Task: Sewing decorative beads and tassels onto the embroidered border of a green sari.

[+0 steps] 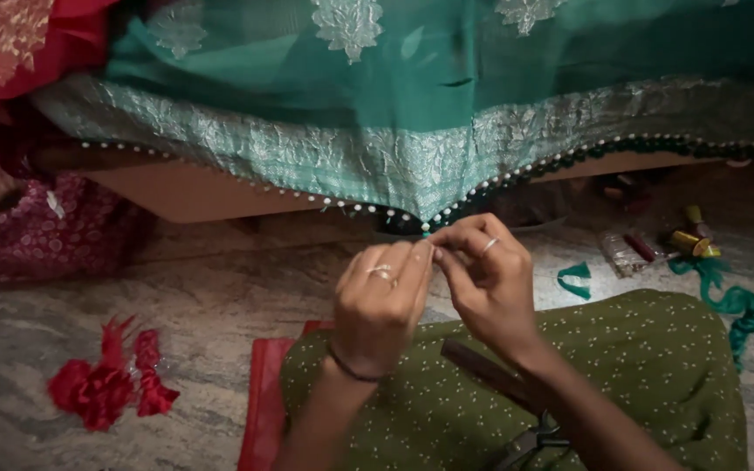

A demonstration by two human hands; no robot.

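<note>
A teal fabric [447,61] with a silver woven border [351,157] hangs from above, its lower edge trimmed with small white beads and dark green loops. My left hand [381,305] and my right hand [486,275] meet just under the lowest corner of that edge. Both pinch a thin green thread end [427,230] at the trim. Rings sit on fingers of both hands, and a dark band circles my left wrist. A pair of dark scissors [530,440] lies on my green dotted lap [569,384], partly hidden by my right forearm.
Red tassel scraps [106,384] lie on the stone floor at left. Thread spools and a clear packet [656,249] sit at right beside teal fabric strips [735,305]. Another person in a pink patterned garment [45,227] sits at far left. A red cloth [263,410] lies beneath my lap.
</note>
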